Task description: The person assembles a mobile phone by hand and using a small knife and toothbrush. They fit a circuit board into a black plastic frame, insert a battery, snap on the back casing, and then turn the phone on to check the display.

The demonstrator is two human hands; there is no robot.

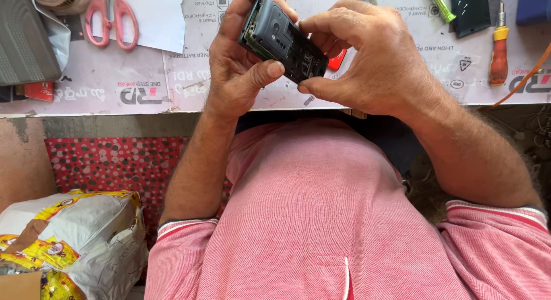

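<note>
Below me, pink shirt fills the lower frame. Just past it, above the worktop [143,76] edge at upper centre, my left hand [238,64] clamps the opened phone [281,39] tilted; my right hand [361,59] pinches its lower end. I'd pry gently. Scissors [112,18] upper left, screwdriver [498,47] upper right.
</note>
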